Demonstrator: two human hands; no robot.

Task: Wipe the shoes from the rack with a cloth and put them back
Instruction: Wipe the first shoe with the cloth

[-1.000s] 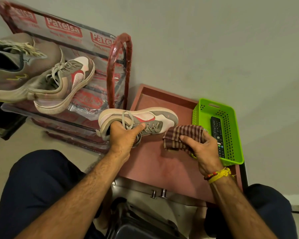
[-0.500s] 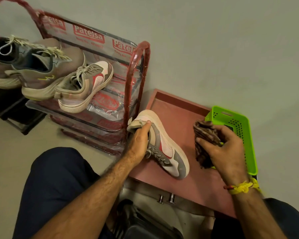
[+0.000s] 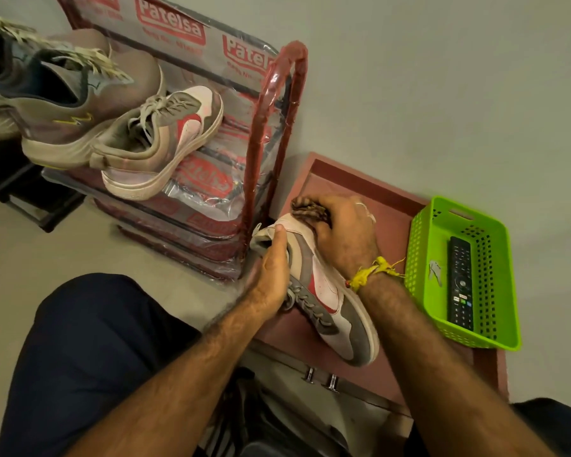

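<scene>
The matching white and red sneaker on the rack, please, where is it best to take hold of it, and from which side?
Probably at the heel collar of the sneaker on the rack, coming from the front of the rack. Its heel and open mouth point toward the person, while the toe points to the wall, and another shoe lies close against its left side.

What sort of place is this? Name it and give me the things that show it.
Most likely a room in a home, by a wall. A shoe rack still in printed plastic wrap holds worn sneakers, and a green basket with a TV remote sits on a low reddish cabinet top.
</scene>
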